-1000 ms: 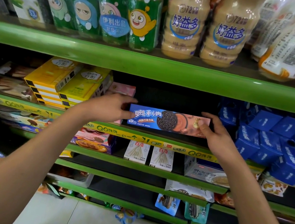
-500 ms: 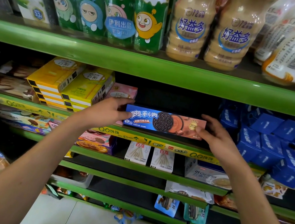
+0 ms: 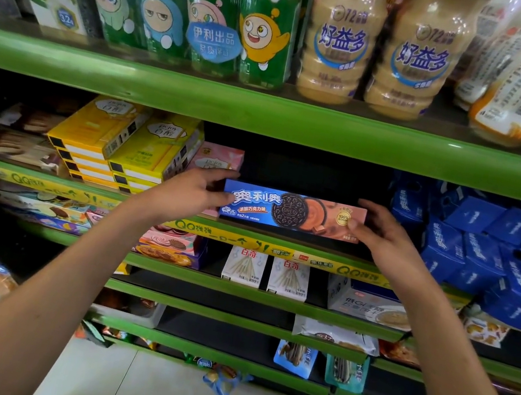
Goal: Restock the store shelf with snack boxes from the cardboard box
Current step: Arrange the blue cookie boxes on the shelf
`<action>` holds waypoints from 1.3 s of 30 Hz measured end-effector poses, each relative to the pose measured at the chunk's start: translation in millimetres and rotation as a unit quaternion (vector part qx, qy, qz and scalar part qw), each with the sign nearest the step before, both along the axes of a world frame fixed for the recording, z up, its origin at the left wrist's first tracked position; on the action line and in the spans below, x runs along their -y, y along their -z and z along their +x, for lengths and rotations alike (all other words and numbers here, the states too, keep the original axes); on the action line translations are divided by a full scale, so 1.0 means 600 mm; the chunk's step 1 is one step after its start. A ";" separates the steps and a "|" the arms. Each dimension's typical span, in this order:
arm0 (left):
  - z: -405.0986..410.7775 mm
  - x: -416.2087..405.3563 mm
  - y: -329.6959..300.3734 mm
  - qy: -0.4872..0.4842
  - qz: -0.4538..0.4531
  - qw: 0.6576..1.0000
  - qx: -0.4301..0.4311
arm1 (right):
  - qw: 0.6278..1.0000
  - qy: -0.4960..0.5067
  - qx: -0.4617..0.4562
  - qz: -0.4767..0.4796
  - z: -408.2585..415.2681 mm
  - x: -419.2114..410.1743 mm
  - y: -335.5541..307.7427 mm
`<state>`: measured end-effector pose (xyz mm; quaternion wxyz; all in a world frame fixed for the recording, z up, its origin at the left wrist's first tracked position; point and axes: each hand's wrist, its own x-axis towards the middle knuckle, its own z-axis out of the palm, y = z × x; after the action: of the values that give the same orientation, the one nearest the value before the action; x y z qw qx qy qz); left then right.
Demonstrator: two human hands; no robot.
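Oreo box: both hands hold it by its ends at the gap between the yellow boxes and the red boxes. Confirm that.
One detail is wrong. In the head view the boxes right of the gap are blue, not red. The left hand and right hand do hold the Oreo box by its ends, right of the yellow boxes.

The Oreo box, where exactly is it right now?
In the head view the Oreo box is at centre, held lengthwise between the left hand and right hand, in the shelf gap between the pink box and the blue cartons.
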<state>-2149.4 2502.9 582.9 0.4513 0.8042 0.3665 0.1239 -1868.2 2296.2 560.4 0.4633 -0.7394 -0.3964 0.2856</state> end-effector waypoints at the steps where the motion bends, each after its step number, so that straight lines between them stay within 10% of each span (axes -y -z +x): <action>1: 0.000 0.001 0.001 0.000 -0.003 1.000 0.004 | 1.000 0.000 -0.003 0.002 0.000 0.000 0.000; 39: 0.000 0.002 0.006 0.030 0.075 0.997 0.003 | 0.998 -0.025 0.060 -0.009 -0.003 0.011 -0.009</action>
<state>-2149.7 2501.9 579.3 0.3946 0.8458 0.3305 0.1401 -1870.0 2289.7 565.9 0.4254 -0.7490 -0.4389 0.2558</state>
